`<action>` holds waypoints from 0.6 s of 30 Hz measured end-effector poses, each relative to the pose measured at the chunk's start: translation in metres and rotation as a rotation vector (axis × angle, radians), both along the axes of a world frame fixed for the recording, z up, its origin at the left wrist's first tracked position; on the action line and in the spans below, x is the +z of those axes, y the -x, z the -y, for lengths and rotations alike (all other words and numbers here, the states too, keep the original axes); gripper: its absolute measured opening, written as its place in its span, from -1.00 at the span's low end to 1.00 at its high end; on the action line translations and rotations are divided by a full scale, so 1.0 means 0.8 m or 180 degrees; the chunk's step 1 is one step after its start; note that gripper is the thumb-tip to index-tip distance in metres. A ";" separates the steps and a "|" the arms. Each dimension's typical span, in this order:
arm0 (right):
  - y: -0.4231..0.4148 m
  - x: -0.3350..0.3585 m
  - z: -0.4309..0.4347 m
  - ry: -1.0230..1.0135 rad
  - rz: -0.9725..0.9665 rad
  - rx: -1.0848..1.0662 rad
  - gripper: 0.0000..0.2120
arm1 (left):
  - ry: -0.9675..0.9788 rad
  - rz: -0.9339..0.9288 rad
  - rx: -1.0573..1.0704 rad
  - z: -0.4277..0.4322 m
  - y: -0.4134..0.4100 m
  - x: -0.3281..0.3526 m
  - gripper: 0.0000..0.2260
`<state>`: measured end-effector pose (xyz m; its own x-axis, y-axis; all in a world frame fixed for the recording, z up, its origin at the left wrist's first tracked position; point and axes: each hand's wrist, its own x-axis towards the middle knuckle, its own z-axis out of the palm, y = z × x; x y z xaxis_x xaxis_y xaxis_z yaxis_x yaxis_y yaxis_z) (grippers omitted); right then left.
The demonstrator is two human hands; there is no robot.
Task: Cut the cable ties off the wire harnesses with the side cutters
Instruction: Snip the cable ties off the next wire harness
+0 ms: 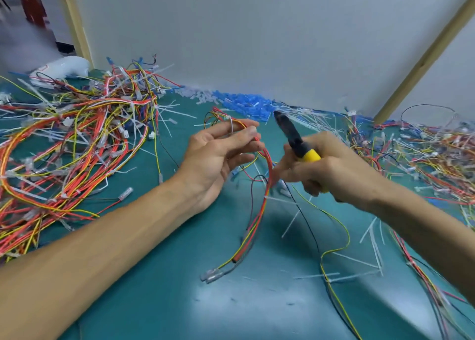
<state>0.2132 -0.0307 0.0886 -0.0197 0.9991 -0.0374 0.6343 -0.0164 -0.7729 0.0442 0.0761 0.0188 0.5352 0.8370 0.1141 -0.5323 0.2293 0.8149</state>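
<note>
The green table has wires all over it. A big pile of wire harnesses lies on the left, red, yellow and orange, with white ties sticking out. Another messy pile lies on the right. Cut white tie bits are scattered on the table near the right arm. Small blue bits are heaped along the bottom of the white wall. A wooden post leans up on the right.

Between the two piles, one wire harness is lifted off the table. Its top end loops over the left hand, and its bottom end trails down onto the table. A white cable tie is still on it, right by the left fingertips.

The left hand is wide open, palm turned sideways, fingers spread and nearly straight. The harness lies across its fingertips.

The right hand is closed tight around the yellow handles of the side cutters. The black tip points up and away, toward the wall, apart from the cable tie. One right finger reaches out and touches the harness lower down.
</note>
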 end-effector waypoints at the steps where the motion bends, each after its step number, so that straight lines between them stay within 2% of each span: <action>1: 0.000 -0.013 0.008 0.0082 -0.0049 0.0053 -0.83 | 0.0015 -0.0011 0.0021 0.001 0.001 0.000 -0.87; 5: -0.005 -0.062 0.031 -0.0018 -0.0520 0.0055 -0.77 | -0.0132 -0.0344 0.0020 0.008 0.000 -0.004 -0.86; 9: -0.011 -0.065 0.045 -0.0022 -0.1781 -0.0058 -0.70 | -0.0961 -0.1407 0.0243 0.017 -0.004 -0.011 -0.88; 10: -0.015 -0.062 0.047 -0.0050 -0.1838 -0.0028 -0.70 | -0.1097 -0.1553 0.0294 0.018 -0.005 -0.011 -0.86; 14: -0.020 -0.059 0.053 -0.0054 -0.0631 0.0247 -0.57 | -0.1338 -0.1766 0.0397 0.018 -0.004 -0.005 -0.80; 16: -0.016 -0.061 0.055 0.0034 -0.0193 0.0366 -0.58 | -0.1850 -0.2314 0.0534 0.017 -0.002 -0.007 -0.63; 18: -0.010 -0.063 0.057 0.0070 -0.0173 0.0434 -0.58 | -0.2280 -0.2825 0.0529 0.021 0.000 -0.009 -0.48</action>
<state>0.2215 -0.0764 0.0386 -0.1578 0.9860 -0.0544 0.5891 0.0498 -0.8065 0.0444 0.0590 0.0116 0.5542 0.8000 0.2301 0.3134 -0.4566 0.8327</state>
